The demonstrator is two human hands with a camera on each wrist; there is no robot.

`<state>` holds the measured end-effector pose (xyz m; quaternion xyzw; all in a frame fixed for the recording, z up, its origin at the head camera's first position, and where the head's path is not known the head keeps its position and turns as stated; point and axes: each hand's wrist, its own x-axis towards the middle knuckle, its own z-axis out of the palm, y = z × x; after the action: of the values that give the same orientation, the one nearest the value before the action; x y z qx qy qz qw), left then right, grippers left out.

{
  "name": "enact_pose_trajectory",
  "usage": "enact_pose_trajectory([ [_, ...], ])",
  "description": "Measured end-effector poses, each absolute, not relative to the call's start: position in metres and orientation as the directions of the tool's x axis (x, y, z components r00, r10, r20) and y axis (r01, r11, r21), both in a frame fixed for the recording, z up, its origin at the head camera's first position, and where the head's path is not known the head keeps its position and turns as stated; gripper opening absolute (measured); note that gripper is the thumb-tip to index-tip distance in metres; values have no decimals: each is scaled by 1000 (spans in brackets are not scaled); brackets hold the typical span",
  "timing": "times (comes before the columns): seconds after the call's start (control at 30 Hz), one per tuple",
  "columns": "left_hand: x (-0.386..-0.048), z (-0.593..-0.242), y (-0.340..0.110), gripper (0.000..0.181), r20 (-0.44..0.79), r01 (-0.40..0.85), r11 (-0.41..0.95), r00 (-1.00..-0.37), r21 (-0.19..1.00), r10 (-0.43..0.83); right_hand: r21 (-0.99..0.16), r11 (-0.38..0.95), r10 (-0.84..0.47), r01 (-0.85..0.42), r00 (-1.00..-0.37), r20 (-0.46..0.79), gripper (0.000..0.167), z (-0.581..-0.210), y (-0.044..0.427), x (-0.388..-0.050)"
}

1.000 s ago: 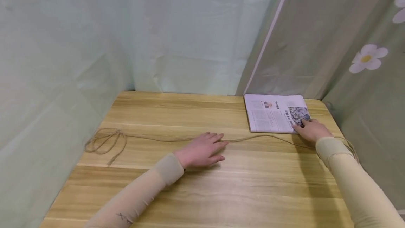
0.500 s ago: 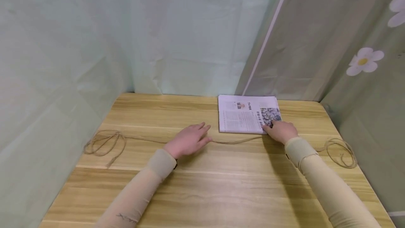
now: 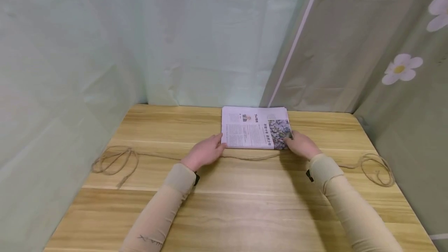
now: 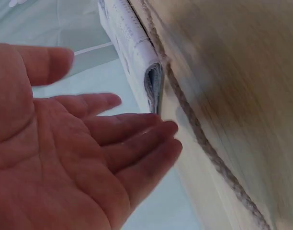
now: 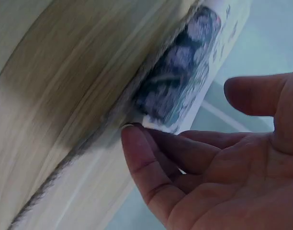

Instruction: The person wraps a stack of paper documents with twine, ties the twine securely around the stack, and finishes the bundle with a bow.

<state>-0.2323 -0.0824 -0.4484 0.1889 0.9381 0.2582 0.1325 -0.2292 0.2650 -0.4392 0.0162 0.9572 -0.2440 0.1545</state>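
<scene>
A folded newspaper (image 3: 248, 129) with a flower photo on its right side lies flat near the table's far edge. At its left edge is my left hand (image 3: 204, 151); in the left wrist view its fingers (image 4: 137, 153) stretch toward the folded corner. My right hand (image 3: 303, 145) is at the opposite edge, thumb over the photo's side in the head view. In the right wrist view its fingers (image 5: 151, 167) bend loosely at the paper's corner, thumb apart. A brown twine cord (image 3: 252, 159) runs crosswise just in front of the newspaper, passing behind both hands.
Looped cord ends lie at the left (image 3: 113, 162) and right (image 3: 379, 170) of the wood-grain table (image 3: 241, 213). Pale green sheeting (image 3: 210, 49) hangs behind and at the sides, with white flowers (image 3: 402, 69) on the right.
The newspaper has slid left along the far edge with my right hand. My left hand has shifted left off the cord's middle to the paper's left edge. The right cord loop has come into view.
</scene>
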Motion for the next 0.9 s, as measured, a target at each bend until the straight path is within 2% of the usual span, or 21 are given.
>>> enact_pose_trajectory([
  [0.17, -238, -450, -84, 61, -192, 227, 803, -902, 551, 387, -581, 797, -52, 163, -941, -335, 70, -435, 272, -226],
  [0.3, -244, -448, -83, 64, -240, 152, 772, -898, 617, 368, -674, 711, -52, 198, -942, -331, 70, -433, 273, -224],
  [0.43, -250, -447, -83, 62, -272, 88, 713, -886, 696, 375, -720, 642, -35, 265, -927, -373, 72, -433, 275, -224],
  [0.6, -255, -446, -84, 60, -268, 85, 669, -873, 738, 407, -755, 568, -9, 326, -916, -402, 71, -433, 273, -223],
  [0.73, -258, -446, -87, 60, -273, 84, 649, -861, 756, 429, -818, 449, -14, 360, -912, -409, 70, -432, 270, -223],
  [0.9, -263, -447, -89, 56, -284, 86, 658, -854, 748, 435, -897, 249, -21, 364, -924, -381, 53, -433, 273, -223],
])
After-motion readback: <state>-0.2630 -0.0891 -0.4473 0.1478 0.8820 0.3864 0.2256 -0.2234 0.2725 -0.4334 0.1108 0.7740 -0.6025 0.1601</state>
